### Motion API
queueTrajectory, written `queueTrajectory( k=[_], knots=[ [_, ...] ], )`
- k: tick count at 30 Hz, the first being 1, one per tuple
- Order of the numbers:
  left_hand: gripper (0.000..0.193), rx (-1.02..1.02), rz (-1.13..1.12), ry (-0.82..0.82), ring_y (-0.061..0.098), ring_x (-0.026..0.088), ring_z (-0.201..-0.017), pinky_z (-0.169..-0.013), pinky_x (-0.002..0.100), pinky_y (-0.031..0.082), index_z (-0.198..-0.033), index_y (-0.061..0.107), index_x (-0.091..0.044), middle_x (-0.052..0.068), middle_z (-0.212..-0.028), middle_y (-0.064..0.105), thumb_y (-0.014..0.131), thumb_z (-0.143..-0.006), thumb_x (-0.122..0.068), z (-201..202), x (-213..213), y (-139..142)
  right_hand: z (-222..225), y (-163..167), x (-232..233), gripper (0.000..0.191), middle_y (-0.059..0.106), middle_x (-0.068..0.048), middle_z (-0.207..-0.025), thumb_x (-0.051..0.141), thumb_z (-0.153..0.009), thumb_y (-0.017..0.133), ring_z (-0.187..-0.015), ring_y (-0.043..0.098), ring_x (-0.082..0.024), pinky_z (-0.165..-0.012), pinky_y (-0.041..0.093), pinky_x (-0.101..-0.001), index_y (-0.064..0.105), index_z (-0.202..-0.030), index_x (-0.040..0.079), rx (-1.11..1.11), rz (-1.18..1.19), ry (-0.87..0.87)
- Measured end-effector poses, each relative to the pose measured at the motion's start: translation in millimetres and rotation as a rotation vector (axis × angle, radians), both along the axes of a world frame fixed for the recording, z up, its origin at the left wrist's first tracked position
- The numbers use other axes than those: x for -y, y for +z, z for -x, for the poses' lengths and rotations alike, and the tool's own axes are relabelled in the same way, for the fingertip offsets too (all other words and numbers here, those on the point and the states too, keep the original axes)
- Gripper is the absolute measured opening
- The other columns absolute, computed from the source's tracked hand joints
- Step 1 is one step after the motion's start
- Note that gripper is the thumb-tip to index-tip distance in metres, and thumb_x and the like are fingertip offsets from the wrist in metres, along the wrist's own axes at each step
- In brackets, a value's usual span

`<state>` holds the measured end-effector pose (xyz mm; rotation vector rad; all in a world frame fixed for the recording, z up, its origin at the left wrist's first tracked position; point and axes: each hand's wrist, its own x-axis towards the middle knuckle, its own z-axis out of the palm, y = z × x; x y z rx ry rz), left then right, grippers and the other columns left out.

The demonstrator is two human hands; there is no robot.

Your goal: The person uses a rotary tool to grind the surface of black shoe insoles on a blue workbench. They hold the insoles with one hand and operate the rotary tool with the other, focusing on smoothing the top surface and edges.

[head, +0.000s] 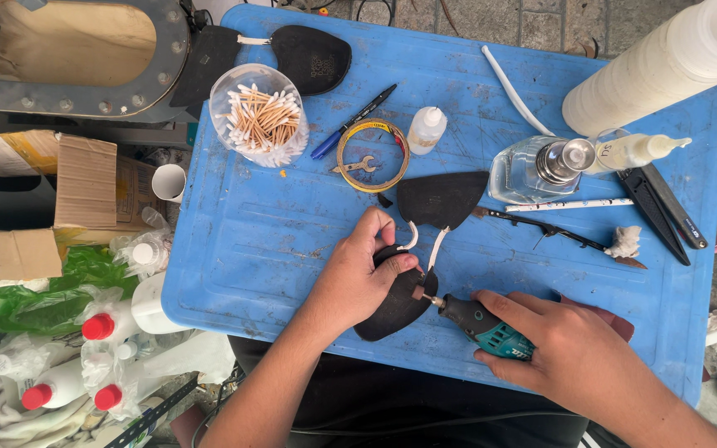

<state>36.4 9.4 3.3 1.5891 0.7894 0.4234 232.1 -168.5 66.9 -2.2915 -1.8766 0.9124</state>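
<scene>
My left hand (358, 274) presses down on a black flat heart-shaped piece (392, 311) lying on the blue plastic tabletop (259, 241). A white strap (435, 249) links it to a second black piece (441, 199) just beyond. My right hand (566, 353) grips a teal and black rotary tool (483, 325). The tool's small tip (418, 293) touches the edge of the near black piece, beside my left thumb.
A clear jar of cotton swabs (260, 116), a blue pen (350, 123), a yellow ring (373, 155), small white bottle (426, 129), glass bottle (533, 170), white roll (665, 66) and black tools (657, 207) sit on the table. Cardboard (85, 182) and red-capped bottles (97, 328) lie left.
</scene>
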Motion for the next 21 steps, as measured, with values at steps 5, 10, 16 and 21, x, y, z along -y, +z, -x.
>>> queueTrajectory(
  k=[5,10,16,21],
  knots=[
    [0.035,-0.044,0.004,-0.011,0.068,0.011,-0.083,-0.07,0.03,0.055,-0.098,0.043,-0.007,0.005,-0.082,0.057,0.076,-0.09,-0.008,-0.4,-1.6,2.5,-0.8,-0.4,0.8,0.07,0.077,-0.008,-0.107,0.047,-0.072,0.085,-0.074,0.075,-0.031,-0.068,0.059,-0.0399,0.068,-0.131,0.013,-0.043,-0.129,0.032],
    [0.035,-0.012,0.024,-0.003,0.067,0.009,-0.084,-0.07,0.03,0.056,-0.097,0.042,-0.007,0.005,-0.082,0.056,0.077,-0.09,-0.009,-0.6,-0.5,2.1,-1.2,1.0,1.2,0.074,0.077,-0.007,-0.108,0.047,-0.069,0.086,-0.077,0.075,-0.031,-0.069,0.06,-0.0401,0.067,-0.135,0.017,-0.003,-0.035,-0.098],
    [0.036,-0.03,0.003,0.016,0.06,0.009,-0.079,-0.069,0.029,0.054,-0.096,0.043,-0.007,0.004,-0.081,0.053,0.079,-0.089,-0.01,-0.8,0.2,-1.0,1.1,0.8,2.6,0.071,0.078,-0.007,-0.109,0.047,-0.07,0.086,-0.074,0.075,-0.03,-0.067,0.06,-0.0392,0.069,-0.131,0.016,-0.021,-0.098,0.024],
    [0.037,-0.021,-0.003,0.019,0.057,0.01,-0.075,-0.067,0.029,0.052,-0.096,0.043,-0.007,0.004,-0.079,0.052,0.079,-0.089,-0.011,0.0,-0.3,-0.6,2.6,2.6,0.0,0.075,0.077,-0.003,-0.107,0.047,-0.07,0.086,-0.075,0.075,-0.03,-0.068,0.06,-0.0388,0.067,-0.138,0.02,0.03,0.009,-0.054]
  ],
)
